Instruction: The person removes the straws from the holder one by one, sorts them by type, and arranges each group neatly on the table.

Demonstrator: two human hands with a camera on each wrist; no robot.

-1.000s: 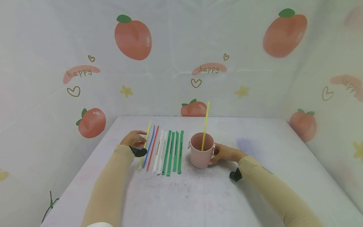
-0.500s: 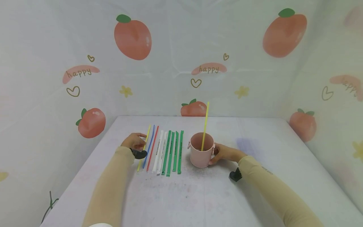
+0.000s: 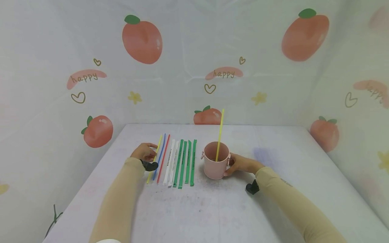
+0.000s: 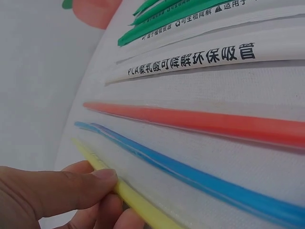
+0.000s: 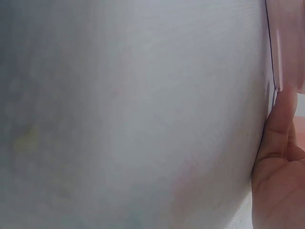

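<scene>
My left hand (image 3: 144, 151) pinches a yellow drinking straw (image 4: 136, 200) between thumb and fingers, at the left end of a row of straws. Beside it lie a blue straw (image 3: 159, 162) and a red straw (image 3: 164, 158), then white paper-wrapped straws (image 3: 169, 162) and several green-wrapped straws (image 3: 187, 162). Clear film shows along the yellow straw in the left wrist view. My right hand (image 3: 244, 164) holds the right side of a small pink bucket (image 3: 215, 170), its thumb low on the wall. Another yellow straw (image 3: 221, 130) stands in the bucket, leaning slightly right.
The white table (image 3: 194, 216) carries the straws and the bucket. A white cloth with printed peaches (image 3: 143, 42) hangs behind and at the sides. A dark green cord (image 3: 54, 219) shows at the lower left.
My left hand has moved slightly down, and the yellow straw in it has slid a little toward me. The right hand and the bucket have stayed in place.
</scene>
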